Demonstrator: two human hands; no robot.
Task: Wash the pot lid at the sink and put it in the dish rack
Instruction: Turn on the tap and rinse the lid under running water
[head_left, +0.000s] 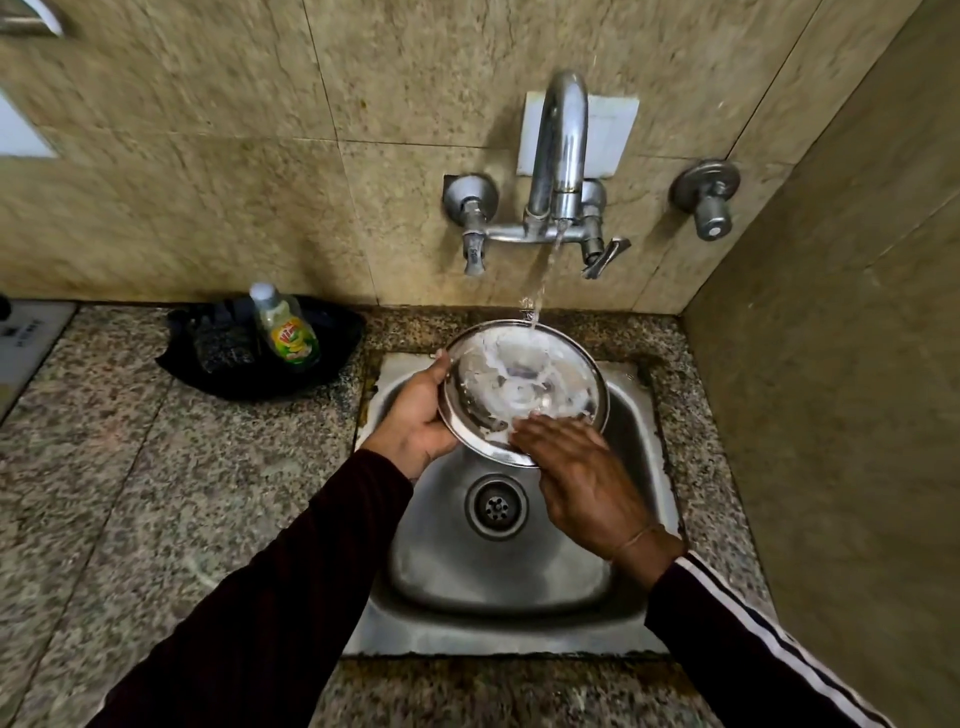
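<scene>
Rinsing: left hand (415, 415) grips the lid (522, 389) by its rim, tilted over the sink (519, 613) under the tap (558, 150); right hand (582, 467) rubs it with flat fingers. Risk: wet, soapy rim could slip and drop.

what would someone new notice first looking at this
Water streams from the wall tap onto a steel pot lid above the sink. The left hand grips its left rim while the right hand rubs its lower edge. A dish soap bottle stands in a black tray on the left counter.
</scene>
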